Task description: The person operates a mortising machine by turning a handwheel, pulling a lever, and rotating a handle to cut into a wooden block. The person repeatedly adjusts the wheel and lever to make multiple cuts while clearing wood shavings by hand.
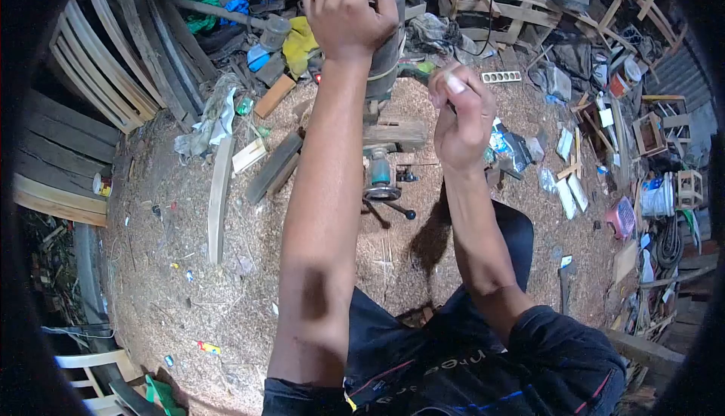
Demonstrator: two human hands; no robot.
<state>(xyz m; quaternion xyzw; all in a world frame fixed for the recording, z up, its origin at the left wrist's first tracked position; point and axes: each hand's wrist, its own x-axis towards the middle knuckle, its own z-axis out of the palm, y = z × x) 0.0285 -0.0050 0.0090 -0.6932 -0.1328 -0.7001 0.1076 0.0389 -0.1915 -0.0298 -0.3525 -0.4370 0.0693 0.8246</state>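
My left hand [349, 12] is raised at the top of the view, beside the upper end of a grey cylindrical machine housing [384, 64]. Its fingers curl away from me and their tips are hidden, so any grip cannot be made out. My right hand [464, 117] is held to the right of the machine, fingers curled in and thumb bent over them. Whatever may be inside that hand does not show. Below the housing, between my arms, are a wooden block [395, 133] and a green machine part [380, 170] with a round metal rim and a black-knobbed lever [408, 213].
Wood shavings cover the floor [174, 287]. Left of my forearm lie a long wooden strip [220, 201] and a dark beam [273, 167]. Curved boards [94, 68] lean at the left. A white socket strip [501, 77], a pink basket [621, 217] and scrap wood lie to the right.
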